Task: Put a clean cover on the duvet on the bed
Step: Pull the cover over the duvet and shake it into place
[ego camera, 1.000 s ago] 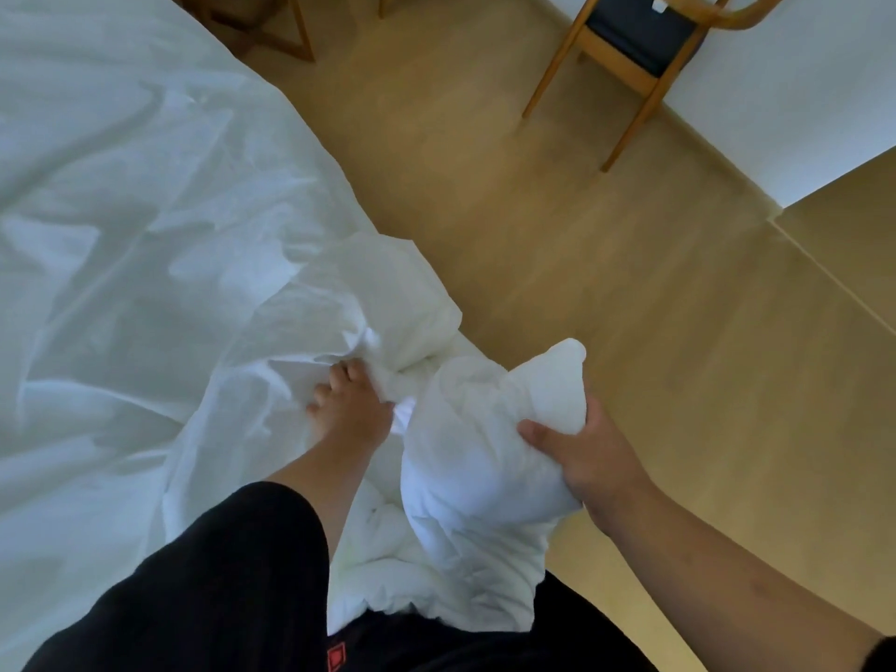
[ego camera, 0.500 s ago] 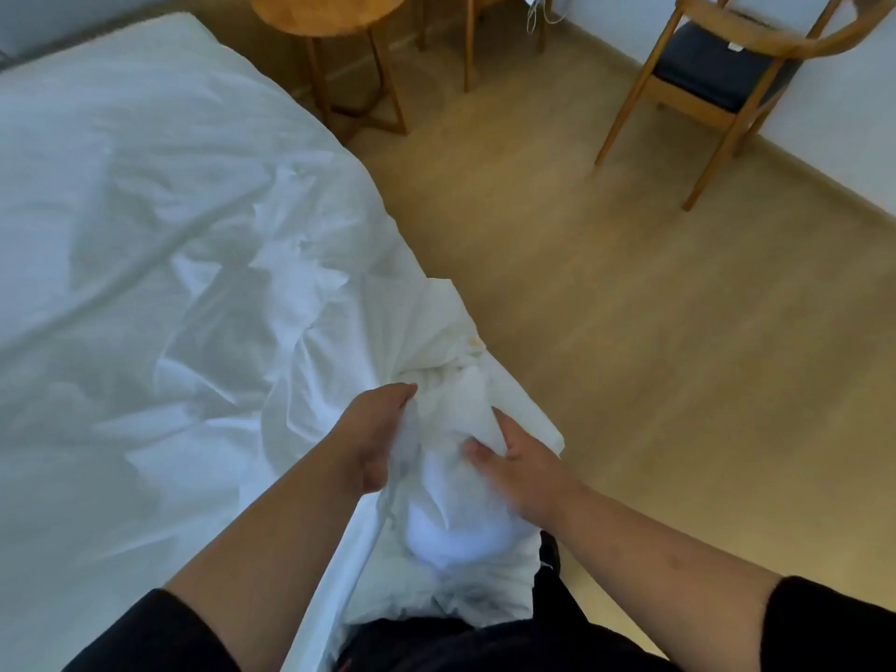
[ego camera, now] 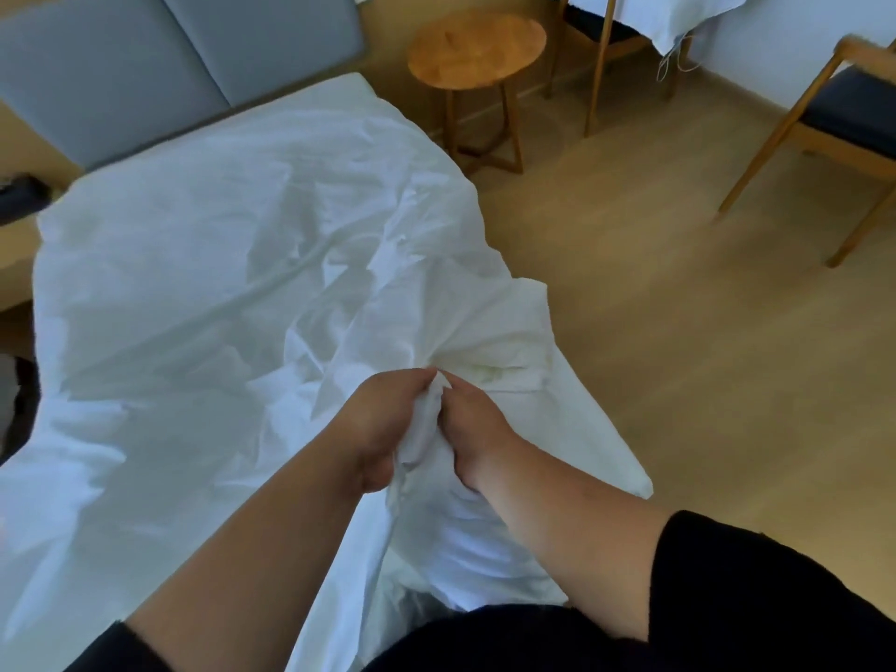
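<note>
A white duvet cover (ego camera: 218, 293) lies spread and wrinkled over the bed, reaching toward the grey headboard. At its near right corner a thicker bunch of white duvet (ego camera: 509, 371) shows inside the cloth. My left hand (ego camera: 383, 419) and my right hand (ego camera: 472, 424) are side by side there, both gripping a gathered fold of the white fabric (ego camera: 426, 429) between them. More loose fabric hangs down in front of my body below the hands.
A round wooden side table (ego camera: 477, 50) stands beside the bed's far right corner. A wooden chair with a dark seat (ego camera: 843, 118) stands at the right wall, another chair draped in white cloth behind it. Wooden floor (ego camera: 679, 332) runs along the bed's right side.
My right hand brought the duvet corner leftward to the cover. Both hands have closed together on the fabric, and my view has lifted toward the headboard.
</note>
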Action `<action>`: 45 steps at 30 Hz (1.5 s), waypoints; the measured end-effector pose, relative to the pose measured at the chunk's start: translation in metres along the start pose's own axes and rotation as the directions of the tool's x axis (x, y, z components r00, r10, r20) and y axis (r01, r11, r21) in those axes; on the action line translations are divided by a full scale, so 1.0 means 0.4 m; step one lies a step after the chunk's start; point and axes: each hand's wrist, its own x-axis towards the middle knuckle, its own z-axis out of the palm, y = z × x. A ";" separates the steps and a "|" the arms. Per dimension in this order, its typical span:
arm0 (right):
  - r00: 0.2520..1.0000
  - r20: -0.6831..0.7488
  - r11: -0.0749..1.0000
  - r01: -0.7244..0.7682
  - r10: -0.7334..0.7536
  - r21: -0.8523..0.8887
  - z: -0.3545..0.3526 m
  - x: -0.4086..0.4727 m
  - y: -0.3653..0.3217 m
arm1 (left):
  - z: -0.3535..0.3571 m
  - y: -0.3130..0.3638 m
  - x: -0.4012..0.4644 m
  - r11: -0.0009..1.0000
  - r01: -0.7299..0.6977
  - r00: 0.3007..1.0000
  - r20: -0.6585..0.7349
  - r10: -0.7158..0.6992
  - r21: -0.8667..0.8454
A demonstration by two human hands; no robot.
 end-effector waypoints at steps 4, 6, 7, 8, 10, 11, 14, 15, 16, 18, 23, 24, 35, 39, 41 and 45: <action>0.987 0.065 0.953 -0.161 0.149 0.256 0.048 0.036 0.008 | -0.067 -0.005 0.008 0.977 -0.075 0.996 -0.027 0.082 0.198; 0.986 0.114 0.929 -0.153 0.121 0.338 0.069 0.051 0.001 | -0.099 -0.007 0.020 0.971 -0.089 0.996 0.025 0.086 0.222; 0.988 0.127 0.917 -0.133 0.092 0.375 0.077 0.058 -0.003 | -0.105 -0.010 0.023 0.966 -0.099 0.994 0.076 0.083 0.240; 0.992 0.106 0.909 -0.108 0.071 0.402 0.093 0.061 -0.011 | -0.111 -0.013 0.025 0.952 -0.112 0.987 0.142 0.074 0.286; 0.998 0.035 0.903 -0.070 0.061 0.423 0.109 0.072 -0.018 | -0.112 -0.022 0.040 0.904 -0.141 0.967 0.253 0.038 0.404; 0.997 -0.003 0.905 -0.071 0.080 0.420 0.108 0.079 -0.019 | -0.110 -0.022 0.049 0.883 -0.157 0.959 0.281 0.029 0.443; 0.983 -0.164 0.920 -0.010 0.081 0.392 0.087 0.087 -0.034 | -0.120 -0.002 0.091 0.781 -0.309 0.944 0.277 0.181 0.543; 0.978 -0.204 0.913 0.037 0.051 0.407 0.073 0.087 -0.039 | -0.128 0.004 0.115 0.713 -0.365 0.931 0.224 0.289 0.599; 0.974 -0.225 0.905 0.080 0.018 0.418 0.060 0.085 -0.040 | -0.137 0.004 0.140 0.642 -0.403 0.900 0.156 0.407 0.652; 0.963 -0.263 0.889 0.164 -0.051 0.428 0.032 0.081 -0.030 | -0.151 -0.010 0.193 0.540 -0.397 0.855 0.086 0.511 0.742; 0.976 -0.178 0.868 0.195 -0.126 0.456 -0.008 0.059 -0.008 | -0.113 -0.036 0.274 0.672 -0.299 0.947 0.125 0.296 0.677; 0.982 -0.136 0.862 0.181 -0.131 0.473 -0.015 0.055 -0.009 | -0.105 -0.042 0.285 0.735 -0.297 0.950 0.111 0.292 0.609; 0.894 -0.352 0.871 0.079 -0.277 -0.485 -0.122 0.168 -0.014 | -0.074 -0.035 0.341 0.939 -0.231 0.966 -0.059 0.253 0.257; 0.894 -0.180 0.668 0.160 -0.410 -0.727 -0.151 0.226 -0.050 | -0.080 0.021 0.371 0.938 -0.238 0.941 -0.180 0.286 0.251; 0.884 -0.294 0.624 -0.003 -0.363 -0.781 -0.232 0.232 -0.035 | -0.086 0.051 0.393 0.937 -0.241 0.914 -0.264 0.307 0.252; 0.939 -0.344 0.766 -0.228 0.009 -0.601 -0.435 0.179 0.092 | -0.086 0.055 0.444 0.945 -0.229 0.893 -0.336 0.300 0.235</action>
